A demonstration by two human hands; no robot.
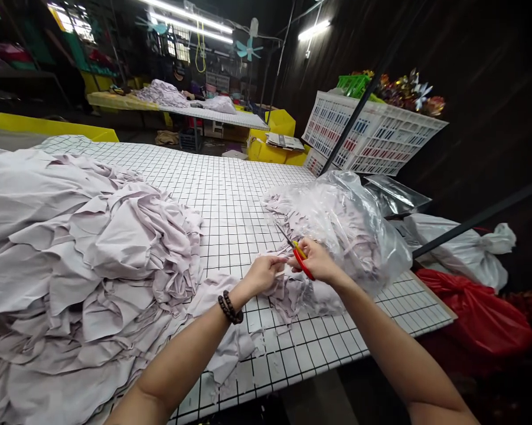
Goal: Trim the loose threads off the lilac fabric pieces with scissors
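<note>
My right hand [316,260] is closed around a pair of scissors [302,262] with red and yellow handles, their blades pointing up and to the left. Just left of it, my left hand [264,273] pinches what looks like a small piece of pale fabric, mostly hidden by the fingers. Beneath and beside both hands lie pale lilac fabric pieces [292,298]. A clear plastic bag [358,236] filled with similar fabric rests right behind my right hand. To the left spreads a large heap of pale lilac fabric [115,236].
The table [230,200] has a white cover with a black grid. White plastic crates [372,133] stand at the back right, a red bag [482,313] beyond the right edge. Another table [243,120] with fabric and yellow bins [278,124] are further back. A dark pole [354,118] slants at right.
</note>
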